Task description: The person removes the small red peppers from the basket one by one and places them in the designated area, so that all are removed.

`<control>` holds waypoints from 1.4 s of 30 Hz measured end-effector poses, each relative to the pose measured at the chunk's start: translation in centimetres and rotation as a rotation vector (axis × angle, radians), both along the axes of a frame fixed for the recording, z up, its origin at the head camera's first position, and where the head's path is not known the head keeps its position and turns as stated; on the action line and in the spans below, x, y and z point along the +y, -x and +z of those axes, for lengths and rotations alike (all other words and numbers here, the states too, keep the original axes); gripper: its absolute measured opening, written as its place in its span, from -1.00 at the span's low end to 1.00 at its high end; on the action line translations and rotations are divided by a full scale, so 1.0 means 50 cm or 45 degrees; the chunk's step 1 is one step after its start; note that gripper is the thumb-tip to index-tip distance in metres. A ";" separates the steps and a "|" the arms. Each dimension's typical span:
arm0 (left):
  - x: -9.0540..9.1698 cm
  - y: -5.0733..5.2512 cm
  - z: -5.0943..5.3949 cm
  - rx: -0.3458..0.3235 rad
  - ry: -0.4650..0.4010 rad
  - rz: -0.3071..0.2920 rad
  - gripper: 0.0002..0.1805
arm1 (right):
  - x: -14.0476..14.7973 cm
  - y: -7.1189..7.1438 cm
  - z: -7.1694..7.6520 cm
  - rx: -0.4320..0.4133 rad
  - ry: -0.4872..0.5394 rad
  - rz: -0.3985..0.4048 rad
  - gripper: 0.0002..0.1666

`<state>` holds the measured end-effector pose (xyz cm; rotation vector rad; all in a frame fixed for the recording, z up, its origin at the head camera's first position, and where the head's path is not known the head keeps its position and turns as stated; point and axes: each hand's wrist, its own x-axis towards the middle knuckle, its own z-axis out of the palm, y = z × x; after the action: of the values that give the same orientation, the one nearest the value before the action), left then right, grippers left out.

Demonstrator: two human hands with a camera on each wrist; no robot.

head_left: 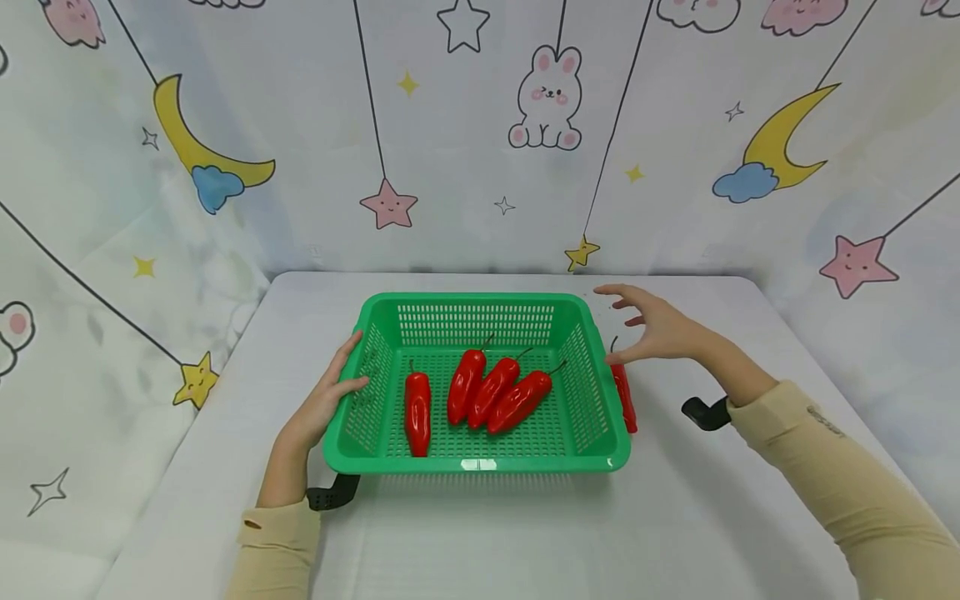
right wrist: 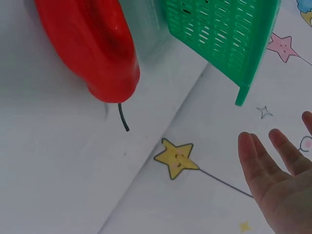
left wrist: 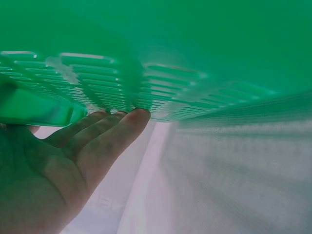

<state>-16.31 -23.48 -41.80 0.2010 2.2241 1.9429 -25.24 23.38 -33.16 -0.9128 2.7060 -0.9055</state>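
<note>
The white table carried a green basket; 4 red peppers lay inside. Left hand: fingers straight, together, at its left edge. 5th pepper: outside right edge; basket shift could have rolled it. Right hand: spread, empty.

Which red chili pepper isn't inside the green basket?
The chili pepper on the white table, just right of the green basket; the other four peppers lie inside.

The red peppers look smooth and glossy, the green basket shiny plastic
</note>
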 end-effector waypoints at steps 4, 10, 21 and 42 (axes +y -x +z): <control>0.001 -0.001 0.002 0.009 0.006 -0.005 -0.25 | -0.009 0.003 0.001 -0.012 0.033 0.008 0.09; 0.002 -0.003 0.007 -0.001 0.002 0.002 -0.25 | -0.024 0.007 0.005 -0.011 0.041 0.034 0.10; -0.001 -0.003 0.004 -0.011 -0.003 -0.003 -0.25 | -0.057 0.018 0.000 -0.033 0.062 0.089 0.07; 0.000 0.000 0.002 0.004 0.011 0.005 -0.26 | -0.108 0.034 0.003 -0.061 0.083 0.108 0.08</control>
<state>-16.29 -23.49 -41.72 0.1985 2.2363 1.9355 -26.95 17.99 -33.02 -0.9972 2.5899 -0.9907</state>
